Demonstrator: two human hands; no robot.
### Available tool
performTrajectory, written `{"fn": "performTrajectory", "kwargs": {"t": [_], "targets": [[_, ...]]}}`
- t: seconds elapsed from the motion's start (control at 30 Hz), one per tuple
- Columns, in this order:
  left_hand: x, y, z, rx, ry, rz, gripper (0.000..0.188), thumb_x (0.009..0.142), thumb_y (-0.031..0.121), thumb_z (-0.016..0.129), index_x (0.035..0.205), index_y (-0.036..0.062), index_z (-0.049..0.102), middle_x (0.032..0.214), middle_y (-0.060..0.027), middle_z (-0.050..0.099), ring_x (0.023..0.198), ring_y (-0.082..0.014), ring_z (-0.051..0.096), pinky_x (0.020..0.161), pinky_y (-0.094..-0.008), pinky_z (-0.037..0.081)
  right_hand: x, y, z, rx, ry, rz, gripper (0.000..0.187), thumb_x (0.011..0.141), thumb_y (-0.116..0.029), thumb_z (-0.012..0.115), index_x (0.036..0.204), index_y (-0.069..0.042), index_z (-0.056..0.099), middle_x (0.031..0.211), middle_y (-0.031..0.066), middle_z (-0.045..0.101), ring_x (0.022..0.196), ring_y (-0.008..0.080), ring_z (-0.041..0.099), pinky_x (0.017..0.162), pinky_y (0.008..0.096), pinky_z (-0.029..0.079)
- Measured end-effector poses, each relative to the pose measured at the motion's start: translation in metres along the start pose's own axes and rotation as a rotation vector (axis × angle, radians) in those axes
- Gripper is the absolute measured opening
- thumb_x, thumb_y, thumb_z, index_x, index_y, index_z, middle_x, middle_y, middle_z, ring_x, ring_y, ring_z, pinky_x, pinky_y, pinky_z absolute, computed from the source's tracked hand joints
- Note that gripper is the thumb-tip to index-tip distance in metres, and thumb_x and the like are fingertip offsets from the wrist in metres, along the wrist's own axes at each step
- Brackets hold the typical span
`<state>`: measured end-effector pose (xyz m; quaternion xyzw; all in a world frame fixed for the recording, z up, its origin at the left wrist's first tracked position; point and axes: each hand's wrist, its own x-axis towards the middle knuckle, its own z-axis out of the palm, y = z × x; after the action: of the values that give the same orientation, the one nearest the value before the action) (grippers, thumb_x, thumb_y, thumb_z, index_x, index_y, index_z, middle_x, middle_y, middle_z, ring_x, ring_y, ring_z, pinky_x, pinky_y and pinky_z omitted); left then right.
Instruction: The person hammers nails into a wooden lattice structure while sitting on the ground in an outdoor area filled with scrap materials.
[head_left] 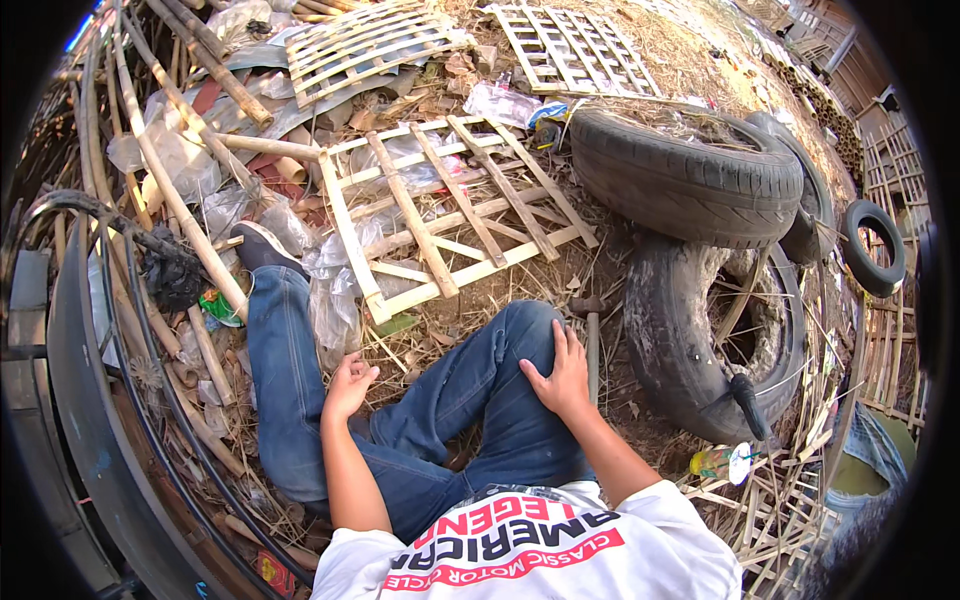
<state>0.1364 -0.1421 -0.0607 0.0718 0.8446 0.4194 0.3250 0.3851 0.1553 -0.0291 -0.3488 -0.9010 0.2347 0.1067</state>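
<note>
My right hand (563, 370) lies on my right knee with its fingers spread, holding nothing. Beside that knee, a hammer (592, 340) rests, its handle partly hidden by my leg and hand. My left hand (349, 387) is by my left leg, palm turned inward. Its fingers are loosely bent, its thumb stands apart, and I see nothing in it. In front of me lies a bamboo lattice panel (415, 220), out of reach of both hands. On the lower tire (665, 335) to the right sits a tool with a black handle (748, 405).
Another tire (690, 180) lies across the lower one. Two more lattice panels (370, 45) (575, 50) lie farther off. Bamboo poles (185, 200) and plastic scraps (335, 290) crowd the left, beside a curved black object (85, 400). A plastic cup (712, 462) lies at the right.
</note>
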Motion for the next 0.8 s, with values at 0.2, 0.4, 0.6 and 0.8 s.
{"fn": "performTrajectory", "kwargs": {"t": [0.2,0.4,0.6,0.8], "targets": [[0.005,-0.002,0.005,0.006,-0.027,-0.055,0.069,0.087,0.024,0.073,0.140,-0.0024,0.039,0.125,-0.0211,0.056,0.104,-0.0226,0.062,0.089,-0.0337,0.050,0.002,0.000,-0.003,0.026,-0.001,0.026,0.091,0.079,-0.052,0.070,0.148,-0.008,0.031,0.141,0.0289,0.037,0.130,0.0454,0.038,0.108,0.0518,0.033],[0.016,-0.014,0.002,-0.022,-0.042,-0.033,0.063,0.089,0.022,0.070,0.140,0.0001,0.040,0.127,-0.0224,0.055,0.107,-0.0244,0.062,0.091,-0.0338,0.050,0.008,-0.002,-0.004,0.087,-0.013,0.048,0.089,0.077,-0.053,0.071,0.146,-0.012,0.034,0.142,0.0262,0.038,0.130,0.0443,0.038,0.107,0.0525,0.034],[0.013,-0.002,0.011,-0.155,-0.017,-0.042,0.051,0.095,0.029,0.061,0.136,0.0045,0.045,0.113,-0.0074,0.063,0.102,-0.0153,0.060,0.081,-0.0300,0.047,0.004,0.011,-0.003,0.125,0.011,0.056,0.087,0.077,-0.053,0.071,0.145,-0.011,0.036,0.141,0.0260,0.038,0.129,0.0438,0.039,0.108,0.0517,0.032],[0.020,-0.029,0.006,-0.352,0.043,-0.080,0.045,0.097,0.037,0.057,0.132,0.0079,0.050,0.112,-0.0071,0.064,0.100,-0.0156,0.061,0.079,-0.0303,0.049,0.002,0.008,-0.004,0.154,0.026,0.040,0.086,0.078,-0.053,0.070,0.146,-0.013,0.036,0.141,0.0259,0.038,0.131,0.0434,0.037,0.109,0.0507,0.032]]}}
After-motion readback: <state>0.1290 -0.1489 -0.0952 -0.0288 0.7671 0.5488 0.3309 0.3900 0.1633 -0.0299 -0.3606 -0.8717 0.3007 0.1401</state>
